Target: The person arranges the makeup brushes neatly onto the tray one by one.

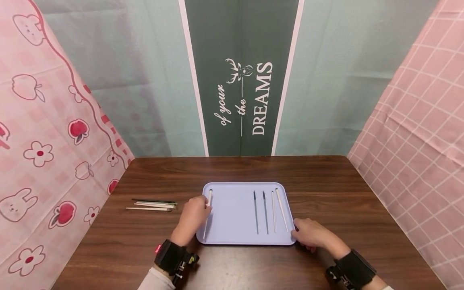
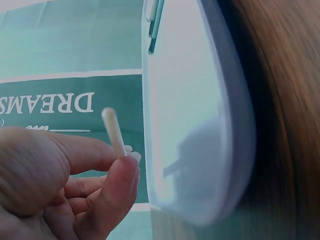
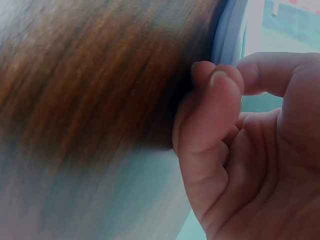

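My left hand (image 1: 193,212) is over the left edge of the lavender tray (image 1: 232,243), thumb and fingertips pinching a thin pale-handled brush (image 2: 114,131). The brush's handle end points up in the left wrist view; in the head view it runs lengthwise along the tray's left side. At the tray's front right corner my right hand (image 1: 311,233) grips the rim, with curled fingers and thumb close together there in the right wrist view. On the tray's right half lie two dark brushes (image 1: 266,213) and two pale brushes (image 1: 282,210), roughly side by side.
Left of the tray, several more brushes (image 1: 152,207), pale and dark green, lie in a loose bunch on the brown wooden table (image 1: 239,169). A green cloth (image 1: 152,80) hangs behind the table, with pink patterned cloths at both sides.
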`<action>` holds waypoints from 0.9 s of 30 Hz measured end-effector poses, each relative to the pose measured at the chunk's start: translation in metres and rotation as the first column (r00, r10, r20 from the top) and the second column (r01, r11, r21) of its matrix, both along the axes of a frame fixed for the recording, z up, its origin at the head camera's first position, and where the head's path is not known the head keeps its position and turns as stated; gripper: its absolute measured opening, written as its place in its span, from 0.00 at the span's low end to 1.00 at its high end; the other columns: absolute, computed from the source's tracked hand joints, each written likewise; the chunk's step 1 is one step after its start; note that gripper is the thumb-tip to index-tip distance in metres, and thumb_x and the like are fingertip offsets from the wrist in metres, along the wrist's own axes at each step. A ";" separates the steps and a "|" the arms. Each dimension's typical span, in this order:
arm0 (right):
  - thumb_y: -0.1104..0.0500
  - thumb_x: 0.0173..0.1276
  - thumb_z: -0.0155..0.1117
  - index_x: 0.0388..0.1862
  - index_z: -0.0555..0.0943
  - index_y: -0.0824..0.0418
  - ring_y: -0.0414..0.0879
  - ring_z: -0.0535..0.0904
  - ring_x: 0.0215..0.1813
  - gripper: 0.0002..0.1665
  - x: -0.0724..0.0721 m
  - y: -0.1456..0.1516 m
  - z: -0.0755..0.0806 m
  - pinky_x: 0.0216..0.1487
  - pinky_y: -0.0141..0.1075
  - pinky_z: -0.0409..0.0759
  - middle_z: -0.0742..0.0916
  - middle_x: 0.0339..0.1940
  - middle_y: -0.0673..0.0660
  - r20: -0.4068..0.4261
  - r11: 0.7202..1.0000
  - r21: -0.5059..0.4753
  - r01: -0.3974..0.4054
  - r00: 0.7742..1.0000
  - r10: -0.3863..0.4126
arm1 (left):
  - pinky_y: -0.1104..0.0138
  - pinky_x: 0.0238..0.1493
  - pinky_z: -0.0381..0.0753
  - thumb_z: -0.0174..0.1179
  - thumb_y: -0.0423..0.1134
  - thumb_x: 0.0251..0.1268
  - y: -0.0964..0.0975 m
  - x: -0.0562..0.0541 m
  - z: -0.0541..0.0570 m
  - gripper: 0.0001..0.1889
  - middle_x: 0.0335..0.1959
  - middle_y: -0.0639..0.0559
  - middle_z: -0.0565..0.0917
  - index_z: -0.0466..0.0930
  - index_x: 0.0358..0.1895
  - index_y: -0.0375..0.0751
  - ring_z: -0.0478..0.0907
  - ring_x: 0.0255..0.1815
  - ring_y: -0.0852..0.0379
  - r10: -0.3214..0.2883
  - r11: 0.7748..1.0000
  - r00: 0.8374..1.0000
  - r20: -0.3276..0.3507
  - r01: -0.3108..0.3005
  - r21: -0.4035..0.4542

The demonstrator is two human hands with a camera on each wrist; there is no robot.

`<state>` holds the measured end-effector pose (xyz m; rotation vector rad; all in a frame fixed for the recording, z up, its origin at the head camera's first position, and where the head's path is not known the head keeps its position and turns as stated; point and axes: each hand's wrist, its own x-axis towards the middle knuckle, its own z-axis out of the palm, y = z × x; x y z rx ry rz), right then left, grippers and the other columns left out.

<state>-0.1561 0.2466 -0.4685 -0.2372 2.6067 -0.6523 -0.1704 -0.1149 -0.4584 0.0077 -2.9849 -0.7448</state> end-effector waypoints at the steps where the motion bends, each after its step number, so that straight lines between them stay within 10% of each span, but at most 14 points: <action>1: 0.60 0.69 0.59 0.29 0.73 0.59 0.47 0.75 0.17 0.09 0.000 0.000 0.000 0.16 0.37 0.76 0.78 0.18 0.55 0.001 1.000 0.001 0.001 1.000 -0.001 | 0.66 0.23 0.74 0.69 0.35 0.64 0.002 -0.001 0.000 0.08 0.27 0.47 0.82 0.84 0.38 0.34 0.73 0.23 0.55 -0.001 1.000 1.000 -0.004 0.001 0.000; 27: 0.61 0.68 0.60 0.27 0.72 0.59 0.47 0.75 0.16 0.09 0.001 -0.001 -0.002 0.15 0.38 0.76 0.78 0.17 0.55 -0.012 1.000 0.001 0.011 1.000 -0.011 | 0.60 0.25 0.75 0.70 0.34 0.59 0.056 -0.016 -0.012 0.09 0.21 0.47 0.81 0.79 0.25 0.38 0.77 0.22 0.51 -0.089 0.996 0.990 -0.113 0.087 -0.022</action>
